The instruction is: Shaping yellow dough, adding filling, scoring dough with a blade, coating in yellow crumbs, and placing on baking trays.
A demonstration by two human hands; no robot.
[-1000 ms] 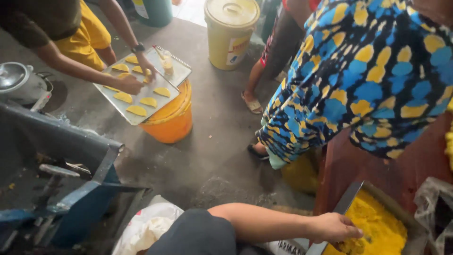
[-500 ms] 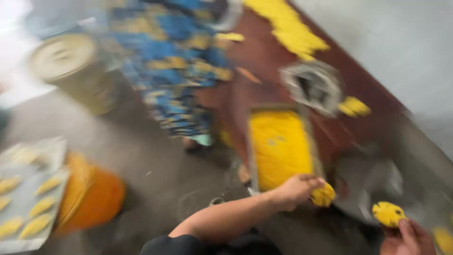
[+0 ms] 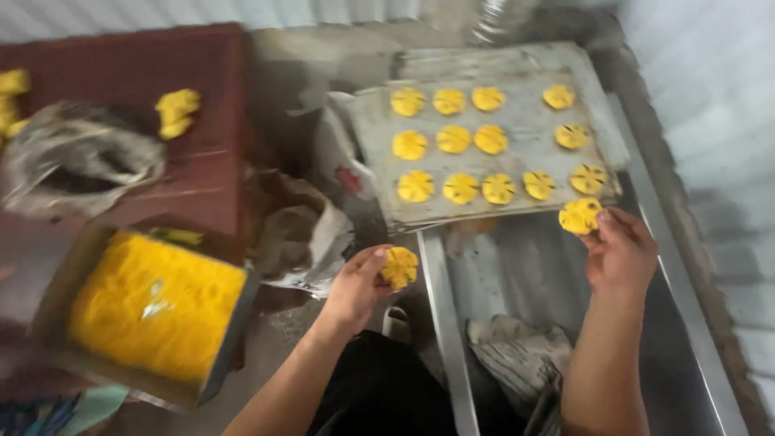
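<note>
Holding a yellow dough flower (image 3: 400, 266) in pinched fingertips, the left hand (image 3: 359, 287) is hovering over the gap between the box (image 3: 153, 311) and the metal rail (image 3: 440, 323). The right hand (image 3: 622, 250) is gripping a second flower (image 3: 581, 215) between thumb and fingers, right at the tray's (image 3: 517, 133) near right corner, the piece just touching the tray's edge. Sitting on the tray are three rows of the same yellow pieces (image 3: 460, 188), the near row scored like petals. The box, lower left, is lying full of yellow dough, its rim showing grey. A crumpled bag (image 3: 311, 234) is slumping between box and tray. Up left, on the red-brown table (image 3: 161, 56), loose dough lumps (image 3: 176, 109) are resting beside a dark sack (image 3: 77, 161). A rag (image 3: 508, 359) is lying down between the two forearms.
</note>
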